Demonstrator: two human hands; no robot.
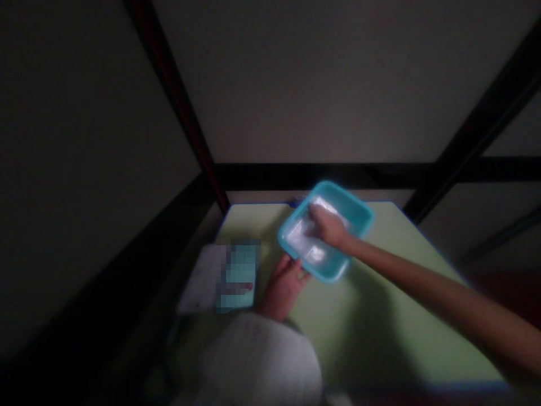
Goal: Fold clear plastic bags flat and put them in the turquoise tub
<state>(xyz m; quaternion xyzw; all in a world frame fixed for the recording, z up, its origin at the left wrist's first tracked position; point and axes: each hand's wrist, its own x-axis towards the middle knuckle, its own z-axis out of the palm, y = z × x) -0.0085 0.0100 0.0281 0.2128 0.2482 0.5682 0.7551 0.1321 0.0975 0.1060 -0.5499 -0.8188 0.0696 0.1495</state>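
A turquoise rectangular basin is tilted above the yellow-green table. Inside it lie shiny, clear or silvery packets, too blurred to make out exactly. My left hand is at the near left rim of the basin, its fingers gripping the edge. My right hand reaches into the basin from the right, its fingers closed on the shiny material; whether it holds one packet or more is hidden.
At the table's left side lies a pale sheet or cloth beside a blurred-out turquoise item. A small dark thing sits at the table's back edge, behind the basin. Dark frame bars and a grey wall stand beyond.
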